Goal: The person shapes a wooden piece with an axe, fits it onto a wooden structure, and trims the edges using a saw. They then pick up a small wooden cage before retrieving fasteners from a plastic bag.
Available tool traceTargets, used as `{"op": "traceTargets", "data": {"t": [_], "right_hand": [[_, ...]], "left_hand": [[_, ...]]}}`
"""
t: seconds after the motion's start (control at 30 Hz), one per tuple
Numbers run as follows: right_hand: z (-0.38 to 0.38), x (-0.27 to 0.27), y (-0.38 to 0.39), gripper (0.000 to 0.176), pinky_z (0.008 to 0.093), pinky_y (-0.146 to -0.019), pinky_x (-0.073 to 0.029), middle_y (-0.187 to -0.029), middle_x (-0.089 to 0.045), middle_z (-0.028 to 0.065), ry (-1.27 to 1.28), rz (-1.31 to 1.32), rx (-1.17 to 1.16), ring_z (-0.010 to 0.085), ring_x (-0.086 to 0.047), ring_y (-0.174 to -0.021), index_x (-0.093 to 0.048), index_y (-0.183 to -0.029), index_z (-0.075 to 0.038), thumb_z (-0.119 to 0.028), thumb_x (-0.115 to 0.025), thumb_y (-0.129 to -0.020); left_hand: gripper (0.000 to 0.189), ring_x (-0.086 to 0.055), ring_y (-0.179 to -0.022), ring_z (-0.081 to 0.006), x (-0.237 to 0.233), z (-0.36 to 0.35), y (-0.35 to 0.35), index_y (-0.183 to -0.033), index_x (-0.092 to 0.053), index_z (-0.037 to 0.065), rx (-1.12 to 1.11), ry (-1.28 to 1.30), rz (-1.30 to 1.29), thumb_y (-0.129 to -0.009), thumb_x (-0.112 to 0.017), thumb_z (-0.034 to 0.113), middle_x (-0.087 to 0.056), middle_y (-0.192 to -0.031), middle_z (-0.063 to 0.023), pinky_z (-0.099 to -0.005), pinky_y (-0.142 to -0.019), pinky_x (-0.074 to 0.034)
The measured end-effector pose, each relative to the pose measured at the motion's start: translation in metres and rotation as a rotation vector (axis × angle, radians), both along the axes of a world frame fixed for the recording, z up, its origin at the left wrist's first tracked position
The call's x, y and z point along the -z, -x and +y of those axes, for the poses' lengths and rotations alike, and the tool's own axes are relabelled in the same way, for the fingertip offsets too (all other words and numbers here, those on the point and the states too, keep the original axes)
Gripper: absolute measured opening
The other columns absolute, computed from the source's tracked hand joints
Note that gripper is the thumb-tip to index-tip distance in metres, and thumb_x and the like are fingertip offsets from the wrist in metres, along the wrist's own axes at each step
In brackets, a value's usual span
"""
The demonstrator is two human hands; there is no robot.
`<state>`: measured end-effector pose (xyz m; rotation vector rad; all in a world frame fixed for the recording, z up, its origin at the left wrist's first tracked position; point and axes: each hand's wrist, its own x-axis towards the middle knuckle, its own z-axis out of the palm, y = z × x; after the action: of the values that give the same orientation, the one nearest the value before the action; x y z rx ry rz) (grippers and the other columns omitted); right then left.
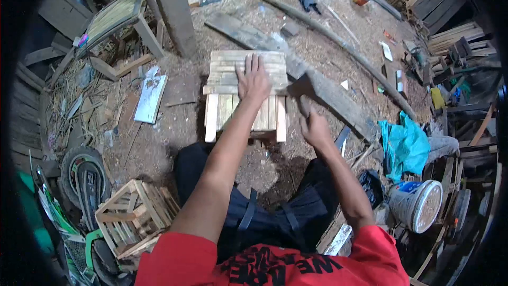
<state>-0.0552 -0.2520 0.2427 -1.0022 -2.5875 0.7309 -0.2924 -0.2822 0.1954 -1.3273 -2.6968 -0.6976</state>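
- While the left hand (pixel 254 85) rests on the box (pixel 246 77), what's it gripping?
- Nothing. Palm down, fingers out nearly straight with small gaps, on the crosswise slats

- Right hand (pixel 316 126)?
- Curled round the handle of the tool (pixel 303 86). Broad dark head points away from the person, just beside the box's right edge. Can't tell if they touch

- Box position?
- On the dirt floor, straight ahead of the person, just past the knees. Slats run across on the far part, lengthwise on the near part

- Next ring out?
- Long plank (pixel 344 107) on the ground, running diagonally behind box and tool. Pole (pixel 344 47) beyond it, similar slant. White board (pixel 150 100) left of the box

- Near the person?
- Left: slatted crate (pixel 138 217) by the thigh, tilted, wheel (pixel 83 176) beside it. Right: teal bag (pixel 403 145), then a tipped white bucket (pixel 415 206)

- Far left?
- Post (pixel 172 10), with a slatted bench (pixel 114 17) next to it
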Motion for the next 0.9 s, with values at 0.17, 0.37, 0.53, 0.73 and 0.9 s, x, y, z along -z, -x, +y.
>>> {"op": "traceTargets", "data": {"t": [0.17, 0.37, 0.53, 0.73, 0.9], "right_hand": [[-0.017, -0.003, 0.003, 0.029, 0.0570, -0.075, -0.049, -0.092, -0.065, 0.0332, 0.079, 0.270, 0.033, 0.0537, -0.061, -0.087, -0.050, -0.114, 0.002, -0.017, -0.060, -0.094], [-0.007, -0.037, 0.030, 0.026, 0.0551, -0.072, -0.049, -0.086, -0.064, 0.0337, 0.134, -0.030, -0.005, 0.0521, -0.062, -0.085, -0.054, -0.108, 0.003, -0.017, -0.060, -0.093], [0.000, -0.002, 0.017, 0.028, 0.0538, -0.078, -0.053, -0.091, -0.065, 0.0341, -0.037, -0.174, -0.031, 0.0518, -0.063, -0.088, -0.057, -0.109, 0.002, -0.019, -0.061, -0.092], [-0.001, -0.032, 0.023, 0.026, 0.0549, -0.074, -0.053, -0.089, -0.066, 0.0309, -0.105, 0.256, 0.000, 0.0508, -0.063, -0.081, -0.054, -0.110, 0.001, -0.016, -0.060, -0.091], [0.003, -0.005, 0.025, 0.038, 0.0530, -0.079, -0.054, -0.096, -0.066, 0.0308, -0.019, 0.009, -0.114, 0.0494, -0.064, -0.088, -0.056, -0.124, -0.001, -0.012, -0.060, -0.089]], "left_hand": [[0.055, -0.029, -0.147, -0.0299, -0.007, -0.001, -0.002, -0.149, -0.038, 0.005, -0.013, 0.023, 0.047, -0.098, -0.042, 0.026, -0.035, -0.157, -0.0130, -0.0593, -0.118, -0.014], [0.045, -0.037, -0.143, -0.0300, 0.000, -0.004, 0.003, -0.137, -0.049, 0.003, -0.036, -0.268, -0.011, -0.093, -0.047, 0.013, -0.049, -0.146, -0.0147, -0.0515, -0.118, -0.020], [0.053, -0.036, -0.143, -0.0295, 0.007, 0.001, 0.006, -0.141, -0.045, 0.002, -0.060, -0.268, 0.013, -0.089, -0.049, 0.012, -0.050, -0.145, -0.0146, -0.0501, -0.119, -0.017], [0.054, -0.033, -0.144, -0.0304, 0.014, 0.004, 0.005, -0.143, -0.042, 0.001, -0.110, -0.269, 0.054, -0.091, -0.051, 0.015, -0.047, -0.146, -0.0151, -0.0513, -0.119, -0.017], [0.059, -0.030, -0.146, -0.0292, -0.003, -0.006, -0.004, -0.145, -0.041, 0.003, -0.102, -0.150, 0.045, -0.088, -0.051, 0.015, -0.044, -0.150, -0.0149, -0.0515, -0.120, -0.014]]}}
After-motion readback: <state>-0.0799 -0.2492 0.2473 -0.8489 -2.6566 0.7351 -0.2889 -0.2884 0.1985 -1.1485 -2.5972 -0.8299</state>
